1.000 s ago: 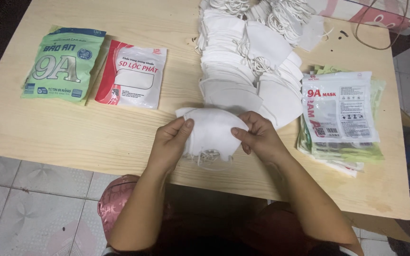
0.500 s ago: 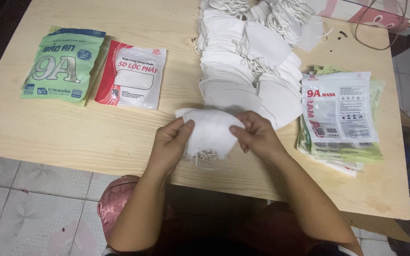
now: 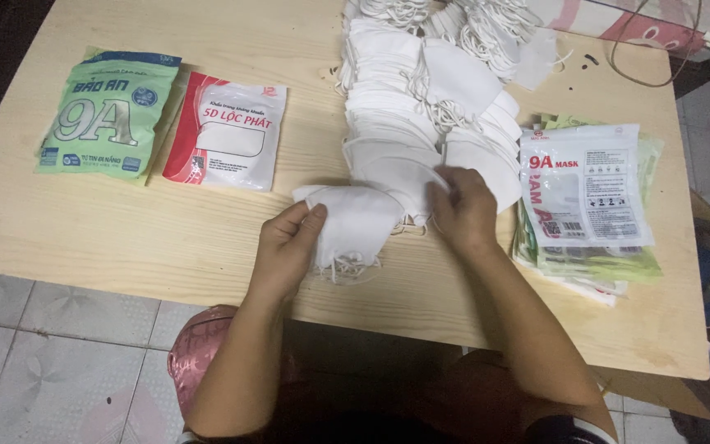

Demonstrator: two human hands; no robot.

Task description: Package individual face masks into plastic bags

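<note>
Masks in a small white stack [image 3: 355,226] sit at the near table edge; left hand [image 3: 285,251] pinches the stack's left side, right hand [image 3: 463,212] pinches a mask off the long pile [image 3: 421,123] – best keep edges squared, loops tucked

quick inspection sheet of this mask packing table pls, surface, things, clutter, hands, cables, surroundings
surface: pale wooden table, bare along the near left.
job's things: small stack of white masks under both hands; long rows of loose white masks behind it.
clutter: green packet and red-and-white packet at left; pile of flat printed bags at right.
hands: left hand grips the stack's left edge; right hand reaches to the mask row at the stack's right.
cables: thin wire at the far right corner.
surroundings: tiled floor; pink round object below the table edge.
</note>
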